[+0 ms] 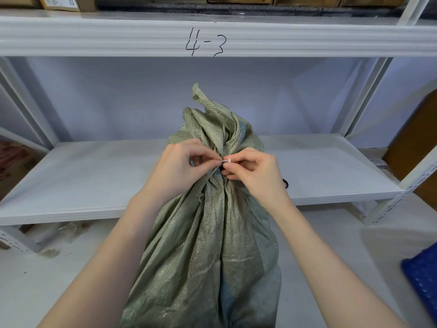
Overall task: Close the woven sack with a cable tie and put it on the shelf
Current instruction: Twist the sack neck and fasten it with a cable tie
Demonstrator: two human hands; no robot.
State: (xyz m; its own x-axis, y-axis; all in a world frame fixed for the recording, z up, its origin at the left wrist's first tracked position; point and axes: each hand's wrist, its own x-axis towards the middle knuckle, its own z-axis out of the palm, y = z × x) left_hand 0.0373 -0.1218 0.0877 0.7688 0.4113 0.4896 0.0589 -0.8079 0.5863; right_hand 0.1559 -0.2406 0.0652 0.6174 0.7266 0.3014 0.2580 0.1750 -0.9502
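Head view looks down on a green woven sack (212, 245) standing upright on the pale floor (71, 268), right in front of a white metal shelf (94, 181). Its mouth is gathered into a twisted neck that rises in front of the lower shelf board. Both hands meet at that neck. The left hand (179, 166) has its fingers curled, thumb and forefinger pinching one end of a small white cable tie (226, 160); the right hand (255, 171) pinches the other side of the tie with its fingertips, the remaining fingers folded against the sack. How far the tie runs round the neck cannot be told, since the hands and folds of cloth hide it. A dark loop (286, 183) peeks out just behind the right wrist. The lower shelf board lies just behind the sack's neck. The beam above carries the handwritten mark "4-3" (205, 42), and cardboard boxes (61, 2) sit on the upper level. A blue perforated crate (423, 278) shows at the right edge, on the floor.
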